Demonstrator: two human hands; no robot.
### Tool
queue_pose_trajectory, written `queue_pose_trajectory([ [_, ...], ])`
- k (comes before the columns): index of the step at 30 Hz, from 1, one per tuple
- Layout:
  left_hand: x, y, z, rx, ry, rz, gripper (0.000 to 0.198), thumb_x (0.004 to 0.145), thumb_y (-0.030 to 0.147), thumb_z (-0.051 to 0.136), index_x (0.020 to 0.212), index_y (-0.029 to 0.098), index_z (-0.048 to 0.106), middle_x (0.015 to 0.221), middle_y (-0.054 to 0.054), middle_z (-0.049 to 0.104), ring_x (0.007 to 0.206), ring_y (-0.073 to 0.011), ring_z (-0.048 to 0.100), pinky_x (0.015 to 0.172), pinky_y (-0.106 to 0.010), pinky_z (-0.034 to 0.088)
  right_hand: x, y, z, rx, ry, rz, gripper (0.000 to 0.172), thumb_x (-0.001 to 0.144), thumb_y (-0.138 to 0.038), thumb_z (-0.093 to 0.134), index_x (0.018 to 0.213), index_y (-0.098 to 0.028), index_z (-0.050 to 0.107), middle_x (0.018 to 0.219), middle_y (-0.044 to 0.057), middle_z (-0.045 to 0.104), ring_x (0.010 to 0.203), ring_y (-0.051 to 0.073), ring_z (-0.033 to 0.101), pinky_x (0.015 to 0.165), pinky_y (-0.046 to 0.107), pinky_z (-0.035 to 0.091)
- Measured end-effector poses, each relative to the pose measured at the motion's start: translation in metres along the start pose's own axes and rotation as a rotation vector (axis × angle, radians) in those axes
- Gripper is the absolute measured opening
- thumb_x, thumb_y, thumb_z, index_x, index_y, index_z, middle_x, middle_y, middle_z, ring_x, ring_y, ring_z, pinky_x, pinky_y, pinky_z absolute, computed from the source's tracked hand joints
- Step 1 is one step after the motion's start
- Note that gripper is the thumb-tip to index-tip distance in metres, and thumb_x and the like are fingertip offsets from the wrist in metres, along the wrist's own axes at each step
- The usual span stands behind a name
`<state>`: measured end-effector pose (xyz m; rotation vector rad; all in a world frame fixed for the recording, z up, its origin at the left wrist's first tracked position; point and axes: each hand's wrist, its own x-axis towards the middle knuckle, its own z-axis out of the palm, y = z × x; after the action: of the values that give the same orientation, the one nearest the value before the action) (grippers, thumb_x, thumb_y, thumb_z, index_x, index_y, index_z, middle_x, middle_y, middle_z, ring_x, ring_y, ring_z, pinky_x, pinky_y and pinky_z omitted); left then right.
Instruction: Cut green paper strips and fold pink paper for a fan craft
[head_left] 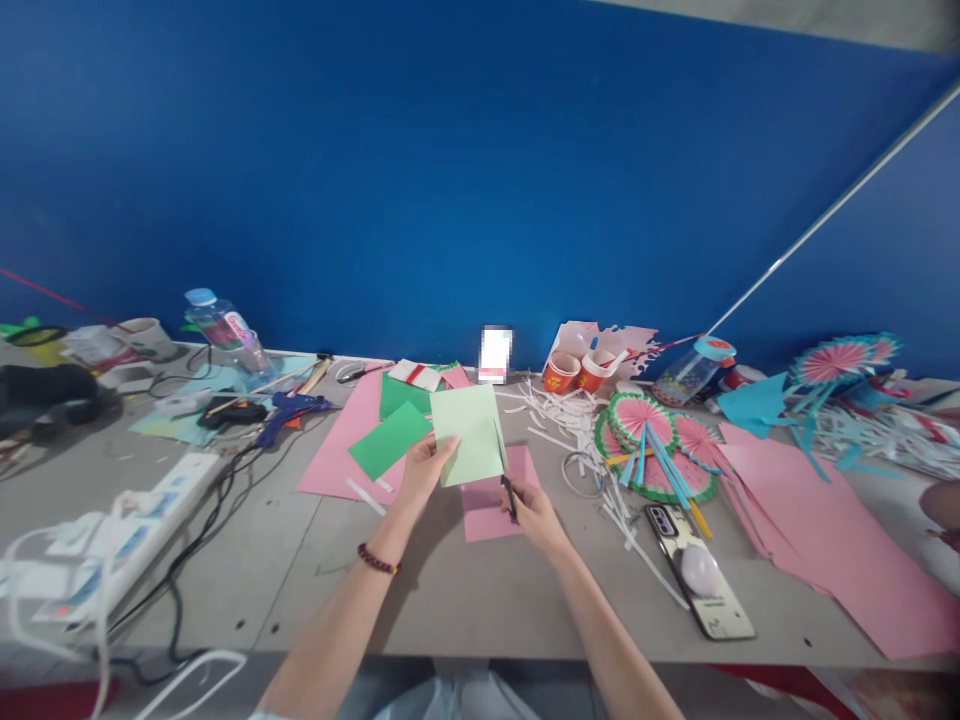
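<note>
My left hand (422,470) pinches the lower left corner of a light green paper sheet (469,432) and holds it up above the table. My right hand (531,508) is closed around the black handles of a pair of scissors (509,496), whose blades meet the sheet's right edge. Under both hands lies a small pink paper square (487,510). A darker green sheet (390,440) rests on a larger pink sheet (341,440) to the left. A beaded bracelet sits on my left wrist.
A phone (701,572) lies to the right, beside paper fans (652,440), white paper strips (570,420) and large pink sheets (825,540). Two red cups (577,372) stand at the back. A glue gun (289,410), bottle (225,325), power strip (135,530) and cables fill the left.
</note>
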<state>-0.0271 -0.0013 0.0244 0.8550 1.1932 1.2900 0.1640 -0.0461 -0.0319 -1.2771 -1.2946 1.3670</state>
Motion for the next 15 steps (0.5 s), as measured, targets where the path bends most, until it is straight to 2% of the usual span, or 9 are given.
queue_pose_trajectory([
  [15, 0.0024, -0.0025, -0.0006, 0.025, 0.005, 0.025, 0.046, 0.050, 0.051, 0.080, 0.073, 0.013, 0.073, 0.072, -0.008, 0.072, 0.058, -0.0165, 0.062, 0.054, -0.025, 0.047, -0.0013, -0.0013, 0.0005, -0.028, 0.004, -0.016, 0.033, 0.078, -0.046, 0.057, 0.064, -0.017, 0.052, 0.060, -0.002, 0.048, 0.056, 0.009, 0.041, 0.054, 0.023, 0.032],
])
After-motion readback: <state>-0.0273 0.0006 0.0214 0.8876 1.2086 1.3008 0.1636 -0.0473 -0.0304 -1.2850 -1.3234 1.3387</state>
